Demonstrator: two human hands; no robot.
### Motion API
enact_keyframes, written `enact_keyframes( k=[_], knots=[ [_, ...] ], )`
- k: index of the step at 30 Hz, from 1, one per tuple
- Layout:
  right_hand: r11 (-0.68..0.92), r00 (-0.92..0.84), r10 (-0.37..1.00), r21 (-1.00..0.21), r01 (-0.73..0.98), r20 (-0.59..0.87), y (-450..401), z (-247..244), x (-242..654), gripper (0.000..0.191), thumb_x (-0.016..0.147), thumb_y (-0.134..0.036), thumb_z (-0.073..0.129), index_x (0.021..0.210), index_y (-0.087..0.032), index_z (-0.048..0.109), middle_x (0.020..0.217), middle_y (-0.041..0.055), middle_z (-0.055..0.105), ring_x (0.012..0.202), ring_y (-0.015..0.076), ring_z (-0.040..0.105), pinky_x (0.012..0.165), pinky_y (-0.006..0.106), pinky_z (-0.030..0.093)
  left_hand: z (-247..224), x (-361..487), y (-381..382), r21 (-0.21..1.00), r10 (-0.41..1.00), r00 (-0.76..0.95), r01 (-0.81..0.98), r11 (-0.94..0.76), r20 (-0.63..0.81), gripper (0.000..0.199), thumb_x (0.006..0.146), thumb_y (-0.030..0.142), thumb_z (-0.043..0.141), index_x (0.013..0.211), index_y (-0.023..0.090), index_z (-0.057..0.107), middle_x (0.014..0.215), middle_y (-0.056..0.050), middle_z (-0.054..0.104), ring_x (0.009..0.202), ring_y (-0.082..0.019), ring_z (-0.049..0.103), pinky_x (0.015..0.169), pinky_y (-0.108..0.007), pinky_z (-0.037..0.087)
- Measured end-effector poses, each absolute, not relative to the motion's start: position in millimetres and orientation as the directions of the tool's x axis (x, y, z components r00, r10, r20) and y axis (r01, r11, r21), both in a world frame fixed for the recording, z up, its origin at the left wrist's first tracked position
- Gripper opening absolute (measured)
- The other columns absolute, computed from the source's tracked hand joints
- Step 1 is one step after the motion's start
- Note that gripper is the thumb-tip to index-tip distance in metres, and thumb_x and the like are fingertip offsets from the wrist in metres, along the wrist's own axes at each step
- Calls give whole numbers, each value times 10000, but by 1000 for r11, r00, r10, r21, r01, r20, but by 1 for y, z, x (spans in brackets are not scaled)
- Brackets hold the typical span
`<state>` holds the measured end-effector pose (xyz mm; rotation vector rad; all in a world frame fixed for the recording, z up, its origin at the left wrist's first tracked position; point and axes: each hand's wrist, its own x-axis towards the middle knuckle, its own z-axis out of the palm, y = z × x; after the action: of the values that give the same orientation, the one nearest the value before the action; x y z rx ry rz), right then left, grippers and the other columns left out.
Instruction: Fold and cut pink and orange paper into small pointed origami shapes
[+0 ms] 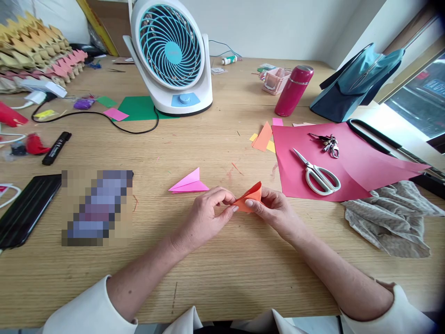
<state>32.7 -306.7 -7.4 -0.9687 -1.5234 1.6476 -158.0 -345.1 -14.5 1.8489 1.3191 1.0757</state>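
Between my two hands is a small folded orange paper [248, 199], held just above the wooden table. My left hand [216, 206] pinches its pointed left tip between thumb and forefinger. On the wider right end, my right hand [273, 204] has its thumb on the near face and its fingers behind, partly hidden by the paper. A pink folded paper shaped like a dart [189, 182] lies on the table just beyond my left hand.
White scissors [318, 174] and keys [328, 144] lie on red paper [288, 144] at the right, near a grey cloth [392, 218]. A fan [181, 95] and a red bottle [294, 90] stand behind. Orange scraps [263, 137] lie ahead; a marker [56, 148] is at the left.
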Motion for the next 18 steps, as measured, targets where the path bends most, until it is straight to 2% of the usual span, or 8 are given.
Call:
enact_keyframes(
  k=[6, 10, 14, 18],
  knots=[
    [-137, -423, 902, -986, -93, -86, -307, -15, 34, 276, 809, -505, 740, 844, -231, 742, 826, 24, 712, 784, 192, 628, 764, 326, 507, -13, -158, -345, 849, 968, 143, 468, -248, 204, 101, 911, 210, 593, 817, 195, 627, 747, 14, 663, 701, -125, 610, 667, -242, 449],
    [-144, -383, 919, -983, -114, -90, -306, -16, 34, 259, 776, -467, 782, 782, -218, 710, 786, 11, 674, 759, 171, 602, 749, 307, 486, -16, -158, -344, 866, 964, 62, 428, -260, 259, 79, 876, 178, 634, 804, 196, 609, 808, -2, 659, 738, -129, 593, 672, -250, 443],
    [-70, -384, 922, -995, -65, -40, -308, -16, 33, 216, 799, -403, 775, 808, -209, 681, 791, 5, 635, 748, 152, 565, 692, 274, 447, -18, -159, -344, 878, 948, -26, 385, -284, 318, 59, 847, 173, 676, 811, 200, 638, 902, -24, 621, 728, -122, 545, 661, -255, 448],
    [112, -365, 923, -993, -40, 119, -311, -19, 31, 140, 857, -347, 726, 843, -222, 666, 832, 17, 653, 785, 164, 585, 731, 286, 458, -17, -161, -345, 895, 955, -84, 382, -232, 284, 56, 834, 214, 703, 794, 202, 665, 736, 9, 565, 638, -116, 477, 587, -245, 406]
  ],
)
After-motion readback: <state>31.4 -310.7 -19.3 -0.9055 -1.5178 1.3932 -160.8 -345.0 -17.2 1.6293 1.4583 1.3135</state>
